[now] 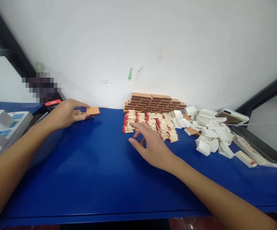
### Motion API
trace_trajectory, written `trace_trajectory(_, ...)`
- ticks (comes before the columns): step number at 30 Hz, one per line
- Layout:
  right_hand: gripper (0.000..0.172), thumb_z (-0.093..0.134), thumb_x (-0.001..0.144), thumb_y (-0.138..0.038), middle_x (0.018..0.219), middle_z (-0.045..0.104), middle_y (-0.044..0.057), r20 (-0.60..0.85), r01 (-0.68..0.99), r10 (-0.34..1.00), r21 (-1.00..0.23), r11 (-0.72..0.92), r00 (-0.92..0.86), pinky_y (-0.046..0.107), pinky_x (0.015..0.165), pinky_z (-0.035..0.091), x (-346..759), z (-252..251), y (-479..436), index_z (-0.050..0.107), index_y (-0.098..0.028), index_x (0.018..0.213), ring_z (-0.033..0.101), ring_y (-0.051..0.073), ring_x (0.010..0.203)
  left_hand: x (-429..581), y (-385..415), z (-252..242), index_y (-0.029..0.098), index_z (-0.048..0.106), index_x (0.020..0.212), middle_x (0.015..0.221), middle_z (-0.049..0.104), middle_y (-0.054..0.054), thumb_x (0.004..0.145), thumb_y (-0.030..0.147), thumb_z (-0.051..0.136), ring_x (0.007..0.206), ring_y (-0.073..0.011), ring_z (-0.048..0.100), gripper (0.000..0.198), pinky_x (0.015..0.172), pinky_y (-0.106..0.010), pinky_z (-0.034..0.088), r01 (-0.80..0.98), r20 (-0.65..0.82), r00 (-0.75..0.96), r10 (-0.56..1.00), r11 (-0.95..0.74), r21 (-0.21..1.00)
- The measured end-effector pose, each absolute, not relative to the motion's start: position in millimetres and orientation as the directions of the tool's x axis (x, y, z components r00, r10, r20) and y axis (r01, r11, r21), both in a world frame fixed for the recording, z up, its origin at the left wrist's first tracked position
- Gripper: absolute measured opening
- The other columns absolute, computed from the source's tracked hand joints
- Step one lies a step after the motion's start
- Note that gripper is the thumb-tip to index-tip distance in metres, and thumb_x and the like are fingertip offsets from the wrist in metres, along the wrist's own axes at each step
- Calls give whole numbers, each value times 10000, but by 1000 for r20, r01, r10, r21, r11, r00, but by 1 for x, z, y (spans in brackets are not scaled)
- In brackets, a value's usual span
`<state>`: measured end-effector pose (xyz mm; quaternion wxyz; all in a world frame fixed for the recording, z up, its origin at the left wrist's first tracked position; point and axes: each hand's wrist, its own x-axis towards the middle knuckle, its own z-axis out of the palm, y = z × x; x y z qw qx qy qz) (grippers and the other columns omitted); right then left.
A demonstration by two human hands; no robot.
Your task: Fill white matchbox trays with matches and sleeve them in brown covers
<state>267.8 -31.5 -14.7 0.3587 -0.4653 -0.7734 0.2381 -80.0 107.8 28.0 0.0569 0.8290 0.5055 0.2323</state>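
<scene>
At the back left of the blue table, my left hand (70, 112) pinches an orange matchbox (93, 111) between thumb and fingers. Part of another box shows just beneath it. My right hand (150, 145) hovers by the near edge of a wide heap of red-tipped matches (161, 123), thumb and fingers apart, nothing between them. Behind the heap, matchboxes with brown striking sides (153, 102) are stacked against the wall. To the right lies a loose pile of white matchbox trays (209, 127), with a few orange sleeves among them.
One tray holding matches (245, 158) sits at the right, beside a long dark-lidded container (265, 145). A phone (233, 116) leans behind the pile, with a white cable near it. White power strips with plugs (11, 123) are at far left.
</scene>
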Motion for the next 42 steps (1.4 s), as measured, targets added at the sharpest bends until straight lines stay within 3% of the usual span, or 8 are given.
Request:
trace_trajectory(12, 364, 574, 1031, -200, 1406, 609, 136, 383, 613, 838, -572, 545, -387, 446, 839, 619, 276, -16, -26, 581, -251, 1392, 698, 224, 967, -111, 121, 19, 210, 800, 1209, 1053, 820, 21, 823, 800, 751, 863, -189, 681, 707, 707, -228, 453, 848, 287, 348, 892, -431, 309)
trace_trajectory(17, 320, 588, 1023, -207, 1353, 638, 122, 394, 618, 840, -570, 541, -372, 438, 800, 608, 278, -20, -23, 617, -266, 1336, 701, 222, 922, -104, 118, 20, 222, 753, 1333, 1308, 784, -72, 838, 784, 735, 1126, -319, 722, 749, 887, -328, 530, 847, 293, 340, 894, -426, 317)
trace_trajectory(25, 156, 585, 1025, -210, 1171, 704, 91, 395, 683, 839, -495, 538, -374, 387, 786, 544, 285, -20, -12, 708, -218, 1121, 647, 177, 785, -99, 124, 10, 232, 779, 1239, 1301, 782, -141, 788, 835, 702, 1220, -382, 708, 757, 1053, -457, 531, 794, 358, 332, 873, -463, 394)
trace_trajectory(29, 164, 585, 1001, -211, 918, 726, 62, 467, 777, 831, -384, 500, -304, 346, 710, 479, 307, -4, 6, 710, -215, 895, 626, 192, 742, -85, 114, 13, 237, 798, 1112, 1216, 800, -134, 887, 795, 627, 1194, -362, 698, 626, 1078, -497, 515, 746, 538, 378, 753, -592, 305)
trace_trajectory(32, 198, 639, 975, -282, 818, 726, 65, 497, 851, 843, -336, 404, -205, 351, 692, 439, 343, 16, 20, 675, -215, 793, 633, 221, 741, -62, 94, 16, 255, 792, 960, 1058, 807, -88, 1016, 637, 554, 1078, -290, 701, 454, 1034, -442, 524, 724, 600, 382, 703, -631, 278)
trace_trajectory(36, 250, 636, 987, -390, 871, 761, 109, 485, 983, 867, -179, -28, 113, 365, 695, 407, 405, 38, 27, 719, -213, 831, 665, 269, 808, -27, 63, 16, 248, 786, 938, 963, 802, -50, 1034, 455, 636, 954, -241, 696, 273, 938, -396, 539, 568, 631, 530, 566, -790, 232)
trace_trajectory(39, 349, 609, 994, -493, 921, 773, 140, 292, 953, 909, -38, -301, 299, 366, 661, 383, 444, 39, 29, 755, -213, 843, 675, 299, 850, -8, 44, 14, 232, 786, 1002, 1009, 805, -48, 1068, 371, 605, 953, -220, 694, 237, 922, -385, 535, 465, 579, 645, 499, -857, 221)
trace_trajectory(42, 376, 689, 931, -548, 835, 764, 120, 114, 943, 937, -8, -331, 330, 355, 642, 392, 466, 33, 31, 747, -211, 775, 666, 269, 767, 1, 34, 13, 231, 792, 1021, 1028, 803, -51, 1073, 342, 592, 989, -223, 695, 235, 930, -379, 544, 441, 551, 680, 484, -870, 219)
